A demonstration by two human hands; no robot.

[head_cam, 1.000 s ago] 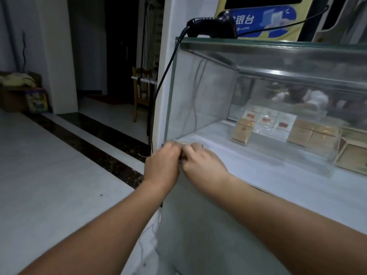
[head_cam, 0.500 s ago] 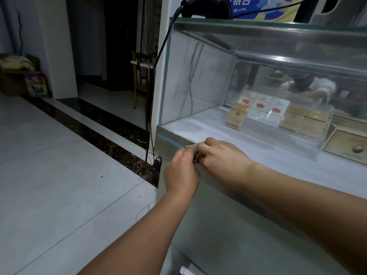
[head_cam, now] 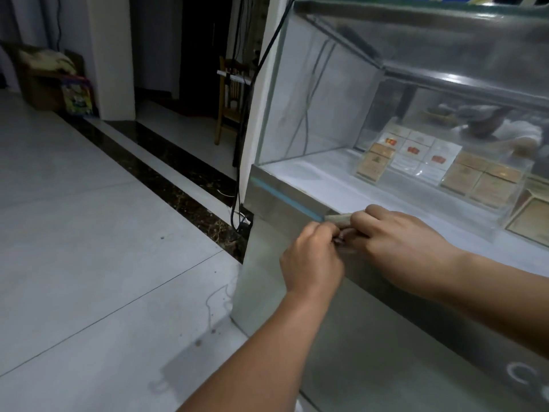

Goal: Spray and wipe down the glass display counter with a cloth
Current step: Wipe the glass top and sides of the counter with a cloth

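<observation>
- The cloth (head_cam: 338, 217), a small pale wad, sat pressed against the metal rail (head_cam: 276, 205) along the front edge of the glass display surface (head_cam: 326, 99). Its tip poked out to the left of the fingers.
- The right hand (head_cam: 398, 236) was clamped over the cloth from above, fingers curled round it.
- The left hand (head_cam: 312, 257), just below the cloth, pinched its lower end with curled fingertips.
- The cloth looked soft, light and limp, so it would likely bunch or slip. A firm hold on its folded middle would probably serve best.
- A blue strip (head_cam: 285, 199) ran along the rail, leftward from the cloth.
- Beyond the cloth, behind the glass, lay rows of packs (head_cam: 416, 153).
- Well left of the cloth, a black cable (head_cam: 267, 49) hung down.
- No spray bottle was in view.
</observation>
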